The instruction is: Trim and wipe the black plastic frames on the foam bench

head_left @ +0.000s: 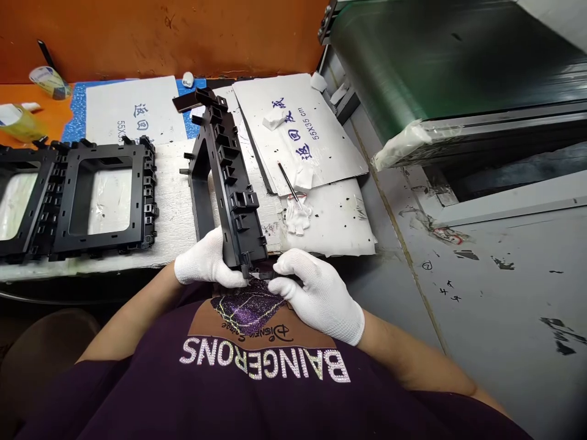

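Observation:
A black plastic frame [233, 189] with clips along its side stands tilted on edge in front of me, its lower end near my shirt. My left hand [208, 263], in a white glove, is closed around its lower left corner, thumb against the near end. My right hand [318, 293], also gloved, pinches a small black piece [266, 275] beside the frame's lower end. Whether that piece is joined to the frame I cannot tell. At the frame's far end a dark flat strip [187, 101] sticks out to the left.
Two similar black frames [98, 241] lie side by side on the white padded table at left. Marked white sheets [330, 140], a thin dark stick [288, 180] and a crumpled white glove [298, 217] are at right. A green conveyor belt [389, 73] runs beyond; tape rolls [22, 125] sit far left.

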The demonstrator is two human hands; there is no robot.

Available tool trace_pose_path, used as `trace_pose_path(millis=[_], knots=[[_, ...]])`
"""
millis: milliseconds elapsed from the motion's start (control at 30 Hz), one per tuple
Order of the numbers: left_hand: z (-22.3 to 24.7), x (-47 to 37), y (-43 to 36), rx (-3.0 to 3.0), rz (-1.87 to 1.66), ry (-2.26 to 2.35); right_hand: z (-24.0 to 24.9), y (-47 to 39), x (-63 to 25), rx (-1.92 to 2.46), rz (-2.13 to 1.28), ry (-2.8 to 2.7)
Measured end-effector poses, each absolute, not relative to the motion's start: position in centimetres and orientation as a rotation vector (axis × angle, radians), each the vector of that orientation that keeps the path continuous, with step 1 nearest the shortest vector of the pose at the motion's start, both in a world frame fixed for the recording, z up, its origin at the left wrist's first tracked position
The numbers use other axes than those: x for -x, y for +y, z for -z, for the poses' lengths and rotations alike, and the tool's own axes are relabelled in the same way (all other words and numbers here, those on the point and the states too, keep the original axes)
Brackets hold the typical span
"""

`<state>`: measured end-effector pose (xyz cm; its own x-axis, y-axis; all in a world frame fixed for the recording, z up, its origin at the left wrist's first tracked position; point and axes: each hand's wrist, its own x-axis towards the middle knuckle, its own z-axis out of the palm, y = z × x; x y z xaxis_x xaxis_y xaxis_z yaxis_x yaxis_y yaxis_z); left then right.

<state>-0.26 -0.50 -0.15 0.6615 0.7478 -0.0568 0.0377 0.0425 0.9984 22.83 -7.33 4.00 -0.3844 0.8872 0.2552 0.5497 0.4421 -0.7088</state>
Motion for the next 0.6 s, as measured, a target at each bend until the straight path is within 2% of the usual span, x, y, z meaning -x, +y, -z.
trace_pose_path(millis=[267, 467, 533, 600], knots=[[-0.6, 0.5, -0.7, -1.477, -0.546, 0.744, -4.1, -7.2, -22.4, 1.155, -0.647, -2.062], [-0.3, 0.8, -0.4, -1.570, -0.685, 0.728, -2.7, -6.7, -22.1, 0.935, -0.595, -1.797], [-0.6, 0.7, -0.3, -1.597, -0.682, 0.740, -3.0, -6.9, -22.0, 0.960, -0.738, -1.719], [-1.1, 0.5, -0.2, -1.634, -0.644, 0.770, -3.6, -7.2, -21.7, 1.033, -1.050, -1.631]])
